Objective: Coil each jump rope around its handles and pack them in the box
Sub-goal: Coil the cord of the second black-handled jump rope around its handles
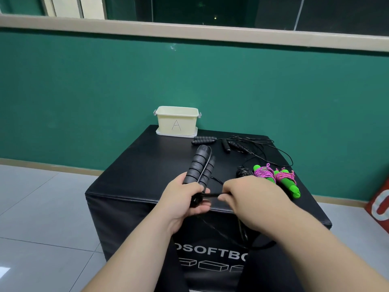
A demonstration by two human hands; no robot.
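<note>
My left hand (185,199) grips the lower ends of two black foam handles (200,167) held side by side, pointing up and away. My right hand (248,197) pinches their black rope (212,195), stretched taut between the two hands; the slack hangs down the front of the black box table (134,165). A cream box marked "A" (176,121) stands open at the table's far edge. Two green-handled ropes (280,178), wound with pink cord, lie at the right. Another black rope (242,147) lies uncoiled behind them, with a pair of black handles (204,140) near the box.
A small black coiled bundle (244,171) sits just left of the green handles. The table is a black padded cube standing on a grey tiled floor against a green wall. A red object (379,203) leans at the far right.
</note>
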